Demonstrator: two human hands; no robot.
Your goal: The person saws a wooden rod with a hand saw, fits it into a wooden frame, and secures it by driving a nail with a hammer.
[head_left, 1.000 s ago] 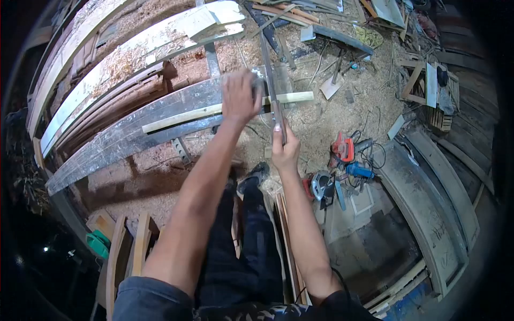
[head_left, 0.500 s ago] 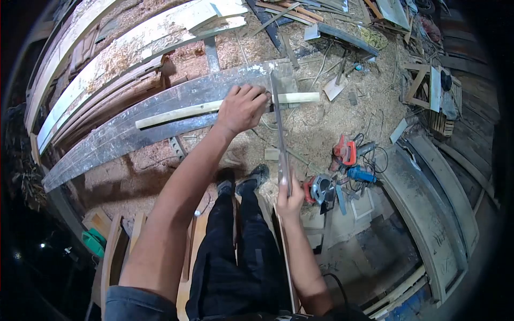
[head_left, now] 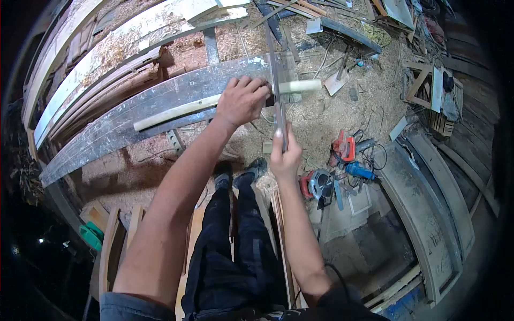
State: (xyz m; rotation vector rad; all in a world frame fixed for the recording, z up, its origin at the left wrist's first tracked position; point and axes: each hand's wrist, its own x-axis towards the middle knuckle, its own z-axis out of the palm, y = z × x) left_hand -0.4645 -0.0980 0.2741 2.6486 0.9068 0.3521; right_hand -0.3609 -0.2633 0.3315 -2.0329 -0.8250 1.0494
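A pale wooden strip (head_left: 179, 111) lies along a long grey board (head_left: 120, 120). My left hand (head_left: 242, 100) is closed over the strip near its right part and presses it down on the board. In my right hand (head_left: 286, 152) is the handle of a long, thin saw (head_left: 274, 80), seen nearly edge-on. The blade crosses the strip just right of my left fingers and points away from me. The strip's right end (head_left: 305, 85) sticks out past the blade and looks blurred.
Red (head_left: 344, 146) and blue (head_left: 360, 171) power tools and a circular saw (head_left: 320, 185) with cables lie on the sawdust-covered floor to the right. Curved wooden frames (head_left: 423, 214) stand farther right. Planks with shavings (head_left: 123, 48) are at the upper left.
My right hand has moved forward, away from my body, pushing the saw farther across the strip. My left hand stays on the strip in nearly the same place.
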